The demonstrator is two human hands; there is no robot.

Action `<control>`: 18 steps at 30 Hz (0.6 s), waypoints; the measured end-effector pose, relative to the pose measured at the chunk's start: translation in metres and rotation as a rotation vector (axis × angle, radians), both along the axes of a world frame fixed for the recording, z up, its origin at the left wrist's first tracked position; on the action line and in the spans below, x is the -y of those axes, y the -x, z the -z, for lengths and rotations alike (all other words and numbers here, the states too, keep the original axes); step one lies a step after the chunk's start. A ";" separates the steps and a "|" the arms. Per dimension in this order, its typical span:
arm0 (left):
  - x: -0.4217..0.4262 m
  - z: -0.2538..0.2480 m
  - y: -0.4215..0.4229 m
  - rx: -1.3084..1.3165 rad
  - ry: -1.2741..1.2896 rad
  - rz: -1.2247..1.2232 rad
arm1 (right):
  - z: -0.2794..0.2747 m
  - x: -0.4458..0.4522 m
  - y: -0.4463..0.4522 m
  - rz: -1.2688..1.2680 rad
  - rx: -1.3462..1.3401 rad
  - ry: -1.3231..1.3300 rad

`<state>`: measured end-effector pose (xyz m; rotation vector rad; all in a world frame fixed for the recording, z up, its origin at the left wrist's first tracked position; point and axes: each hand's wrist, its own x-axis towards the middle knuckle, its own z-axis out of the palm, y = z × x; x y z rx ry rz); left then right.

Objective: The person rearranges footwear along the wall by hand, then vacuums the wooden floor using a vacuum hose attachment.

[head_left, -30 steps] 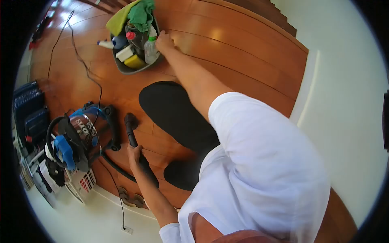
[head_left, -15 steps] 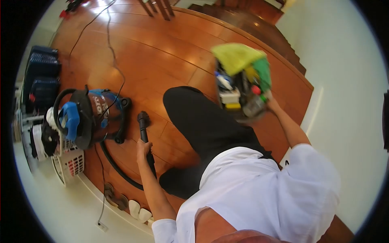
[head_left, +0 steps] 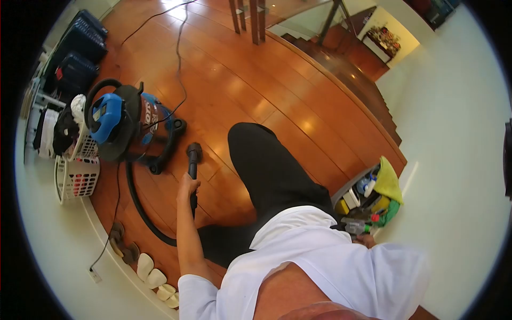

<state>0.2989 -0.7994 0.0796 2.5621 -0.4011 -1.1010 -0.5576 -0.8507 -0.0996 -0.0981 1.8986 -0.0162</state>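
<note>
My left hand point(head_left: 188, 188) is wrapped round the black wand point(head_left: 192, 169) of a vacuum cleaner, just behind its nozzle point(head_left: 195, 152), which points forward over the wooden floor. Beside my right hip is a caddy point(head_left: 348, 183) of cleaning supplies. At its near end my right hand point(head_left: 367, 241) is closed on it; the fingers are partly hidden. A yellow cloth point(head_left: 389, 184) and a green cloth point(head_left: 392, 212) hang over its outer side. A clear bottle point(head_left: 356, 228) and a yellow sponge-like block point(head_left: 342, 206) lie among the contents.
The blue and black vacuum cleaner point(head_left: 140, 125) stands front left, its hose point(head_left: 140, 205) curving back. Laundry baskets point(head_left: 79, 178), dark suitcases point(head_left: 80, 40) and slippers point(head_left: 143, 266) line the left wall. A power cord point(head_left: 180, 66) crosses the floor. Stairs point(head_left: 357, 80) drop away front right.
My right hand has carried the caddy back from the front right to beside my hip. My left hand still holds the wand. The view has shifted, bringing more of the stairs in.
</note>
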 end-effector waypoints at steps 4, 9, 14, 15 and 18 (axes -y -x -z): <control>-0.003 -0.011 -0.004 -0.036 0.133 -0.027 | -0.021 0.014 -0.022 -0.170 0.064 -0.098; -0.001 -0.014 -0.005 -0.101 0.340 0.013 | -0.060 0.081 -0.095 -1.151 0.350 -0.352; 0.067 -0.079 0.023 -0.151 0.614 0.020 | -0.198 0.214 -0.381 -2.267 0.150 0.335; 0.084 -0.094 0.028 -0.210 0.671 0.017 | -0.223 0.224 -0.429 -1.838 0.084 0.884; 0.142 -0.147 0.045 -0.283 0.843 0.073 | -0.287 0.234 -0.559 -1.071 0.869 0.954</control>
